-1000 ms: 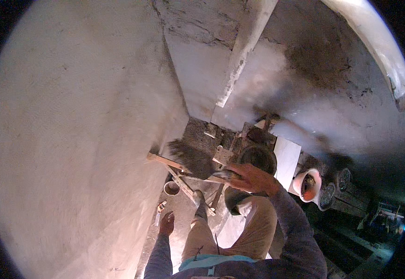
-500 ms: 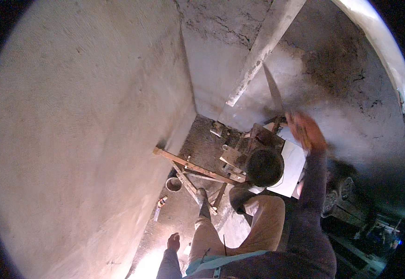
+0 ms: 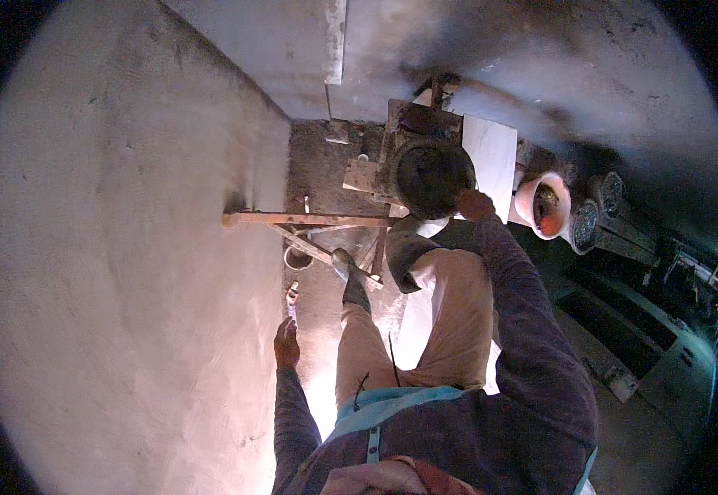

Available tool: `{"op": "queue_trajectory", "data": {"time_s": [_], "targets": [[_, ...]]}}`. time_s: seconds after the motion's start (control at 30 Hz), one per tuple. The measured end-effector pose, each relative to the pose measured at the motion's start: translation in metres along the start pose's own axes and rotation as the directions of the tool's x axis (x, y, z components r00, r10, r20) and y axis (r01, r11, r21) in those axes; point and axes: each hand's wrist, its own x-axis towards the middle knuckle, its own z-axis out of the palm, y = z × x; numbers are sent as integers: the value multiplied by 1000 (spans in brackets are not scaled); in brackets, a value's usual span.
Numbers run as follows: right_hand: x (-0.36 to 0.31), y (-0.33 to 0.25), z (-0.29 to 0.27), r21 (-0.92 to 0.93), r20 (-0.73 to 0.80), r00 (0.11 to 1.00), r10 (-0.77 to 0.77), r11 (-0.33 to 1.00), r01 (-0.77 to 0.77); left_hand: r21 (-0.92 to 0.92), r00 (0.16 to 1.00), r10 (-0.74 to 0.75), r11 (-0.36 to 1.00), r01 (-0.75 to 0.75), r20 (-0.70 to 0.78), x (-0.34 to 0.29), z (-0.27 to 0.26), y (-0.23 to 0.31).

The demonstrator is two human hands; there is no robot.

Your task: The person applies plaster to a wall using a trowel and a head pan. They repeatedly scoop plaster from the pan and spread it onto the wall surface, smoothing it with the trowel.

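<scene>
My right hand [image 3: 476, 205] is closed at the near right rim of a dark round bucket [image 3: 413, 177]. Whatever its fingers grip is hidden there; no blade shows beyond the hand. Dark material, probably wet mortar, lies inside the bucket. My left hand [image 3: 287, 344] hangs beside the plastered wall [image 3: 128, 247] on the left, with nothing seen in it and its fingers loosely extended. Whether it touches the wall is hard to tell.
A wooden beam [image 3: 318, 219] crosses from the left wall to the bucket's stand. A white board [image 3: 491, 157] lies right of the bucket. Further right stand a whitish bucket [image 3: 532, 198] and dark containers [image 3: 582, 227]. A small pail [image 3: 298, 257] sits on the floor below.
My right hand has come down from the far wall, where it held a long flat blade, to the bucket. My left hand has risen along the left wall. The view has shifted.
</scene>
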Motion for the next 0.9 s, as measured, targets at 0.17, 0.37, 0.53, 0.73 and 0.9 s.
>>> {"op": "queue_trajectory", "data": {"time_s": [0.17,0.37,0.53,0.73,0.9], "targets": [[-17,3,-34,-19,-380,922,74,996,-88,9,999,-17,1000,16,35,3,-19,30],[32,4,29,-82,-453,807,-378,919,385,280,981,-118,957,72,151,-14,-5,-14],[-27,19,68,4,-305,922,-240,967,253,230,976,-177,962,145,124,-37,1,-46],[-107,-18,17,662,-388,888,245,745,84,254,993,-118,961,110,16,-27,9,-59],[-134,-43,-69,485,-564,822,-72,778,401,115,986,-164,980,162,9,-6,17,-45]]}}
